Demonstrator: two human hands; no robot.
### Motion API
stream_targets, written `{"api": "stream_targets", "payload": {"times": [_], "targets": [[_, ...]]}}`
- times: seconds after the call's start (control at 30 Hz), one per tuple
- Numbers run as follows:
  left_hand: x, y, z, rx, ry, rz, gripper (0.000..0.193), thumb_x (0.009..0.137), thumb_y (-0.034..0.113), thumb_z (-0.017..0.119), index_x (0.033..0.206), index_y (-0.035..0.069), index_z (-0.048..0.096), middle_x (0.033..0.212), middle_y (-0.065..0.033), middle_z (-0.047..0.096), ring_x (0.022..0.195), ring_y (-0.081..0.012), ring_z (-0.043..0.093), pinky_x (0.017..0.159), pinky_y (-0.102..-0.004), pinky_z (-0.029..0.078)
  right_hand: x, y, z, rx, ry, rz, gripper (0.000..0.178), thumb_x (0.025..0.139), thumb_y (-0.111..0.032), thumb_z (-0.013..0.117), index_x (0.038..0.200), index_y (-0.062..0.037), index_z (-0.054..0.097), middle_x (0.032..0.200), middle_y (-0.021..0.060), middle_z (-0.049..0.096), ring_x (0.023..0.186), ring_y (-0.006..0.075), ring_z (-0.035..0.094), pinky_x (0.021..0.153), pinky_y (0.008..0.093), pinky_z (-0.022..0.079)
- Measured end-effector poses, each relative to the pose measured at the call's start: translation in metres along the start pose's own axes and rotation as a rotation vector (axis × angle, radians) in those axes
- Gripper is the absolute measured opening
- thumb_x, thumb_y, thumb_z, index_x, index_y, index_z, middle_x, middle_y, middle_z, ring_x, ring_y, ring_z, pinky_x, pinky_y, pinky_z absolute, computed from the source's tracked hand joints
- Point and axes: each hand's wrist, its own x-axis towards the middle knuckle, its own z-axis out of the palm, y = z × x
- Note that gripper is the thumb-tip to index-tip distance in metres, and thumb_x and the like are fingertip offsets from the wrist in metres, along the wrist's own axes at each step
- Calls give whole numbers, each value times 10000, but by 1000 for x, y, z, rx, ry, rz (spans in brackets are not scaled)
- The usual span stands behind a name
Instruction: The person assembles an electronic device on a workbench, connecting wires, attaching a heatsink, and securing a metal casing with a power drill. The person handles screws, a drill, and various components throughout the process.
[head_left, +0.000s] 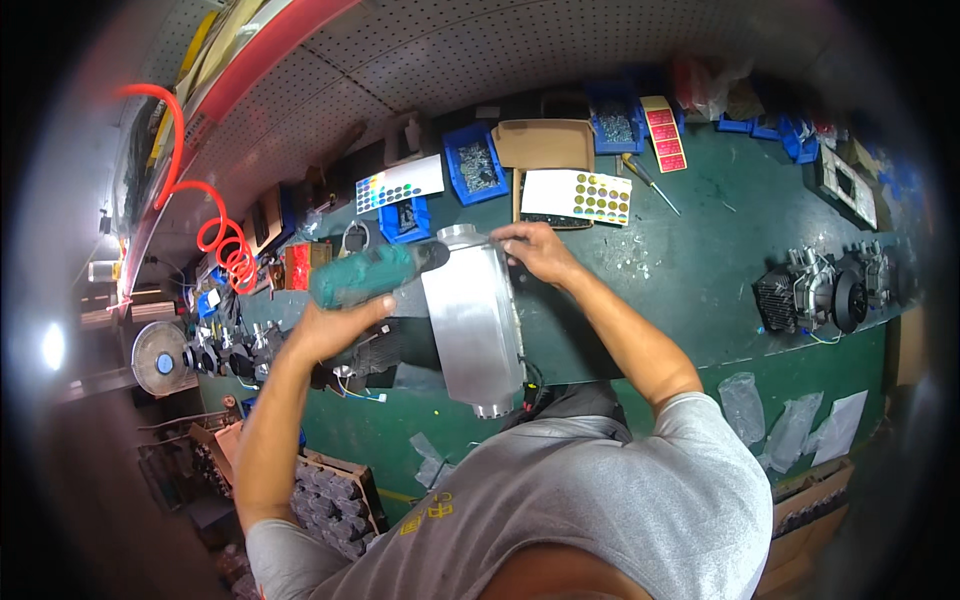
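My left hand (338,325) is wrapped round a green cordless drill (368,274) with a dark nose. Its nose points right, across the far end of a silver metal housing (468,325). The housing lies lengthwise at the bench's near edge, with a round collar at its far end and a toothed ring at its near end. My right hand (540,252) is at the housing's far right corner, with thumb and forefinger pinched together near the drill's tip. Whatever sits between those fingertips is too small to make out.
Blue bins (475,165) of small screws and an open cardboard box (545,145) line the back. Sticker sheets (400,185) lie on them. A screwdriver (652,185) is on the green bench (690,270). Motor assemblies (815,290) stand right; a coiled red hose (215,225) hangs left.
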Motion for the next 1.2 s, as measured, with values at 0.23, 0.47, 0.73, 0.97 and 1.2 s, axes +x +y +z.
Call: {"api": "stream_targets", "payload": {"times": [0.23, 0.47, 0.73, 0.97, 1.2], "targets": [[83, 37, -17, 317, -218, 241, 431, 858, 193, 844, 1230, 39, 690, 1125, -64, 731, 1019, -168, 643, 949, -352, 526, 31, 39, 14, -274, 109, -66, 385, 929, 10, 526, 1252, -41, 728, 1286, 199, 655, 1272, 330, 581, 1151, 374, 412], [107, 64, -14, 512, -303, 242, 449, 844, 242, 829, 1240, 76, 698, 1135, -134, 756, 1039, -240, 708, 960, -377, 538, 31, 56, 18, -236, 124, -61, 328, 960, -10, 581, 1251, -39, 728, 1278, 170, 662, 1244, 314, 594, 1106, 378, 439], [112, 72, 1, 765, -288, 151, 446, 816, 386, 812, 1173, 133, 729, 1064, -141, 762, 1038, -305, 721, 948, -434, 553, 23, 62, 28, -228, 388, -205, 308, 903, 7, 525, 1117, 13, 746, 1145, 209, 699, 1121, 329, 653, 1032, 400, 495], [114, 69, 0, 758, -331, 174, 436, 808, 366, 806, 1171, 138, 726, 1071, -152, 757, 1044, -334, 713, 928, -453, 547, -36, -16, 119, 98, 151, -472, 143, 926, -123, 623, 863, 4, 648, 764, 125, 637, 686, 203, 610, 637, 353, 477], [112, 72, 6, 761, -322, 167, 394, 828, 243, 816, 1168, 69, 720, 1053, -177, 747, 954, -314, 709, 891, -415, 553, -2, 7, 155, -135, 164, -498, 311, 963, -233, 612, 749, -17, 549, 725, 227, 583, 669, 436, 576, 621, 496, 449]]}}
